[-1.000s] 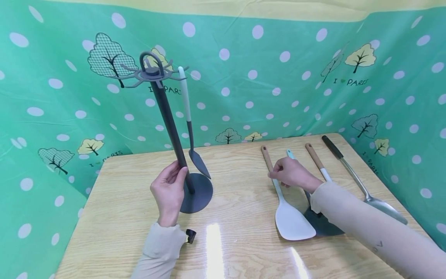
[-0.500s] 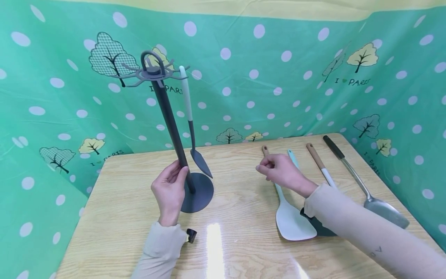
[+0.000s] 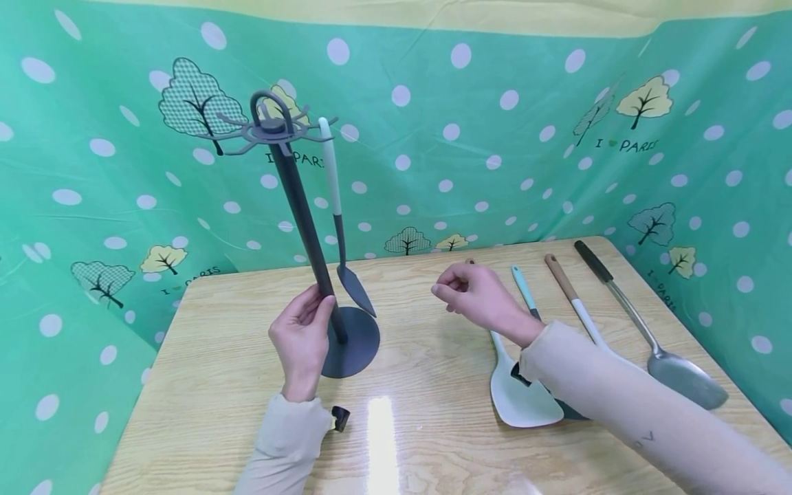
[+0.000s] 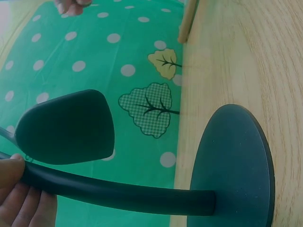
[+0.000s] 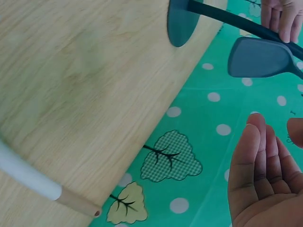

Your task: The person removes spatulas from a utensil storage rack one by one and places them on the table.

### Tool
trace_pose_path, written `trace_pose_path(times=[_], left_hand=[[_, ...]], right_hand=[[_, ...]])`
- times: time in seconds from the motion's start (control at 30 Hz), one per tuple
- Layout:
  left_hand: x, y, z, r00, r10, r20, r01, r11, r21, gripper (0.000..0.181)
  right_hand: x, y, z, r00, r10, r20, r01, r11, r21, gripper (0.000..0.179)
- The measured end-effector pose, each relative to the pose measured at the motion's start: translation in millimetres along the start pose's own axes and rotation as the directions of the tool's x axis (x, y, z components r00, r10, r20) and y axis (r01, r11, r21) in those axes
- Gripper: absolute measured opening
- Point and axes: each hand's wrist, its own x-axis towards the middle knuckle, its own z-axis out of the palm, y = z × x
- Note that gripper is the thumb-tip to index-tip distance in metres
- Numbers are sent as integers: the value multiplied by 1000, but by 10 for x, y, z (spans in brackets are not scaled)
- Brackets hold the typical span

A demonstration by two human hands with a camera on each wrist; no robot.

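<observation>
My left hand (image 3: 303, 340) grips the lower part of the dark pole of a utensil stand (image 3: 297, 206), thumb and fingers around it. From one hook of the stand hangs a turner (image 3: 331, 172) with a mint handle and a dark blade. The left wrist view shows that blade (image 4: 68, 127) beside the pole, above the round base (image 4: 232, 165). My right hand (image 3: 479, 295) is raised over the table, holding nothing. Its fingers (image 5: 258, 156) show extended with the thumb apart. Below and beside it lies a white turner (image 3: 522, 395) with a wooden handle, partly hidden by the hand.
To the right on the wooden table (image 3: 421, 357) lie a mint-handled utensil (image 3: 522, 285), a wooden-handled white utensil (image 3: 562, 278) and a steel turner (image 3: 687, 378) with a black grip. My right sleeve (image 3: 619, 399) covers parts of them. A green dotted cloth (image 3: 427, 192) stands behind.
My right hand has moved left and slightly up, away from the white turner's handle. The left hand, the stand and the hanging turner stay in place.
</observation>
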Motion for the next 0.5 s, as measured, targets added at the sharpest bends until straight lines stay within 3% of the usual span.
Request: trace_pose_path(times=[0.3,0.5], left_hand=[[2,-12,-8,1000,-9,-7,9,1000,-3,29],[-17,228,17,1000,-4,-5,4,1000,-2,28]], right_hand=[[109,-117,144,998,-65,-23,65,997,45,12],[166,-176,239,992,-111,-62,111,994,11,9]])
